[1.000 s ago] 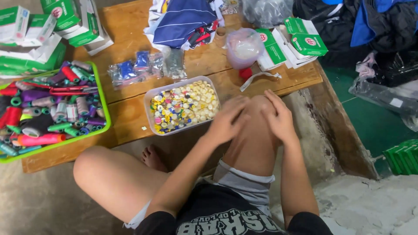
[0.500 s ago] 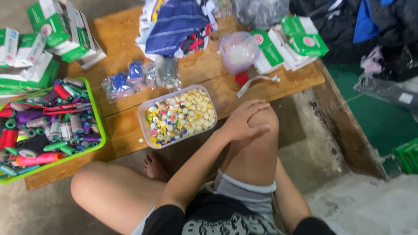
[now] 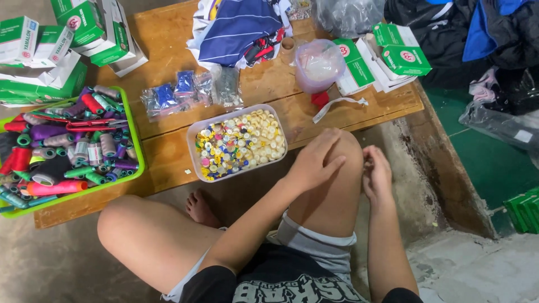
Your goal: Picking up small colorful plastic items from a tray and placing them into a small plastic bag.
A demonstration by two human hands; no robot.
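My left hand (image 3: 314, 161) lies flat on my raised right knee (image 3: 342, 168), fingers slightly spread and holding nothing. To the right of that knee, my right hand (image 3: 377, 175) has its fingers curled in toward the leg. Whether it pinches something small is not visible. Just beyond the left hand, a clear plastic tub (image 3: 193, 137) full of mixed coloured and cream buttons (image 3: 241, 143) sits on a low wooden table (image 3: 168, 154).
A green tray (image 3: 136, 147) of thread spools with red-handled scissors (image 3: 92, 124) sits at the left. Green-and-white boxes (image 3: 84, 22) are stacked far left and far right (image 3: 404, 53). Small bags of blue items (image 3: 168, 98), a striped cloth (image 3: 238, 25) and a pale plastic container (image 3: 320, 64) lie behind the tub.
Both hands were together on the knee. Now my right hand has slid off to the knee's right side, while the left stays on top.
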